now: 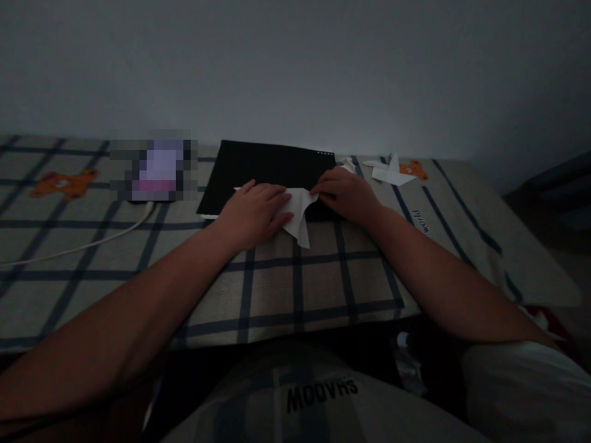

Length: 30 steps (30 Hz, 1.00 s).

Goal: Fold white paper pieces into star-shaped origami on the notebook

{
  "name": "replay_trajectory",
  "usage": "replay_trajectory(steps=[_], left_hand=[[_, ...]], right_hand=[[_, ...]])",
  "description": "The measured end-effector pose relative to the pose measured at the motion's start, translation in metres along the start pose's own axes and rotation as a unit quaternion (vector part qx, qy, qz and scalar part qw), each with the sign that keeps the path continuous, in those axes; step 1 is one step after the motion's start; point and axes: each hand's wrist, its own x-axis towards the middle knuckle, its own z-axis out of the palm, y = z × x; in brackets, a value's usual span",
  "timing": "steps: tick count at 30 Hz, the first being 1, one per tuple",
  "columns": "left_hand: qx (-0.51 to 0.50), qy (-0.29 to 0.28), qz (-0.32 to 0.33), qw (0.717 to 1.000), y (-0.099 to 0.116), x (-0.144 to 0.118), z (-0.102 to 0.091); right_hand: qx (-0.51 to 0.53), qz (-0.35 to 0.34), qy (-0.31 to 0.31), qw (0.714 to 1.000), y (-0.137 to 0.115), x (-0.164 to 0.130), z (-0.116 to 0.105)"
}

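A partly folded white paper (pixel 299 216) lies across the front edge of a black board (pixel 270 172) on a checked bedsheet (pixel 295 283). My left hand (pixel 253 212) lies flat on the paper's left part, fingers spread and pressing it down. My right hand (pixel 344 194) rests at the paper's right edge, its fingertips pinching or pressing the paper's upper right corner. The light is dim.
Finished white folded paper shapes (pixel 390 172) lie at the back right near an orange bear print. A blurred phone (pixel 154 169) with a white cable (pixel 87 243) sits at the back left. A plain wall stands behind. The bed's edge drops off at the right.
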Motion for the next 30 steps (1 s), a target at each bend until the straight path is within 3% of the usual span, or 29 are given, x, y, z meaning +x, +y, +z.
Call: replay_trajectory(steps=[6,14,20,25,30], left_hand=[[0.017,-0.003,-0.02,1.0,0.003,0.0,-0.001],[0.009,-0.057,0.041,0.997,-0.005,0.006,0.008],[0.031,-0.078,0.043,0.996,-0.005,0.008,0.005],[0.03,-0.059,0.033,0.997,-0.001,0.007,0.003],[0.036,-0.027,0.023,0.999,-0.001,0.006,0.005]], right_hand=[[-0.007,-0.018,0.007,1.0,-0.005,0.0,0.002],[-0.017,-0.049,0.033,0.998,-0.01,0.001,0.004],[0.029,-0.076,0.05,0.995,-0.01,0.003,0.007],[0.06,-0.09,0.003,0.994,-0.007,0.003,0.008],[0.039,-0.046,-0.036,0.998,-0.008,0.002,0.006]])
